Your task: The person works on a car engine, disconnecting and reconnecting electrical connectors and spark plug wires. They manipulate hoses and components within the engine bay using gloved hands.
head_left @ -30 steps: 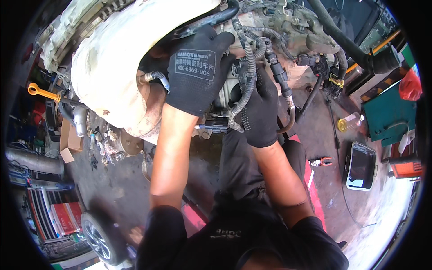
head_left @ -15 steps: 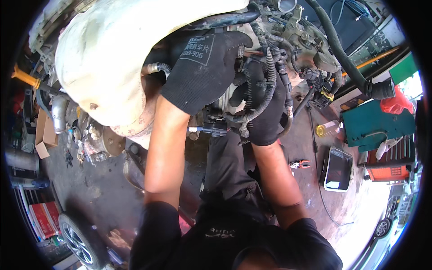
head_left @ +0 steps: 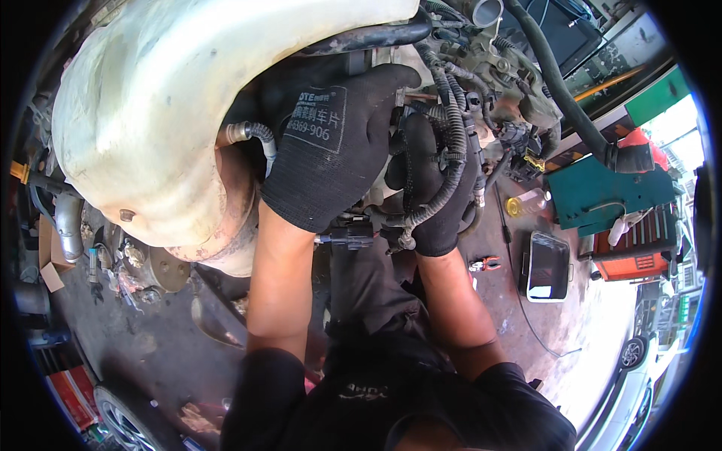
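Observation:
Both my hands wear black knit gloves and meet at an engine. My left hand (head_left: 331, 143), with white print on its back, lies over the engine, thumb stretched to the right. Its fingers curl down out of sight, closed around something hidden. Behind a ribbed wiring harness (head_left: 454, 135), my right hand (head_left: 450, 218) reaches up with bent fingers close to the left hand's fingertips. What it grips is covered by the glove and the wires. A black electrical connector (head_left: 352, 237) hangs just below the left hand. A large whitish curved cover (head_left: 143, 135) rises beside my left forearm.
A thick black hose (head_left: 571, 98) bends down at the right. On the floor lie red-handled pliers (head_left: 485, 264), a rectangular pan (head_left: 547, 267) and a clear bottle with yellow liquid (head_left: 526, 203). A wheel (head_left: 131, 417) stands at the lower left, loose parts (head_left: 135, 263) above it.
The whole view has shifted, so the whitish cover looks larger and the floor things sit further left. Both hands stay together at the same spot on the engine.

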`<state>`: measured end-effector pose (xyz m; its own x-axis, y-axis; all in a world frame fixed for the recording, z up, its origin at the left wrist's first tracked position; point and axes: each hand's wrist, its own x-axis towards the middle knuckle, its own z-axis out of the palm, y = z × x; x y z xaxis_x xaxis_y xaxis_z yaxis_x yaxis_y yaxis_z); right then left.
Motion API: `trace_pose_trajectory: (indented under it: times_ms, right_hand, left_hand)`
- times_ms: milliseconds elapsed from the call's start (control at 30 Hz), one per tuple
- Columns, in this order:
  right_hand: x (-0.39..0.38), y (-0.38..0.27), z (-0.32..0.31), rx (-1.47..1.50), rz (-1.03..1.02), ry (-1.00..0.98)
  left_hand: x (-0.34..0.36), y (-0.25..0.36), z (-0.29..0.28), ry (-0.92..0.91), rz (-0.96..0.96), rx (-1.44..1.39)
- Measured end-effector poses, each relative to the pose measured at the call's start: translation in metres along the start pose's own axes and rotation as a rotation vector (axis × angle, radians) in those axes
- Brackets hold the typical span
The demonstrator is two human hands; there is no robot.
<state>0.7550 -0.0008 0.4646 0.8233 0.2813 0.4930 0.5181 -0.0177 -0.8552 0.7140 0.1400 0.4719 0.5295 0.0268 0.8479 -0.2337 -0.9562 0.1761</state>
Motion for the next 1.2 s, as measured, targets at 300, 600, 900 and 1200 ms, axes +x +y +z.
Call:
trace_pose_trajectory:
  times_ms: [300,600,900,1200]
  right_hand:
    - [0.002,0.013,0.005,0.004,-0.153,0.074]
    - [-0.002,0.022,0.004,-0.472,-0.543,0.059]
    - [0.004,0.03,0.019,-0.202,-0.365,0.139]
    - [0.006,0.022,0.008,-0.053,-0.208,0.065]
  left_hand:
    - [-0.002,0.002,-0.005,-0.086,0.014,0.046]
    - [0.011,0.007,-0.008,0.034,-0.235,-0.417]
    - [0.017,0.007,-0.012,-0.009,-0.251,-0.452]
    - [0.023,0.01,-0.012,-0.066,-0.295,-0.492]
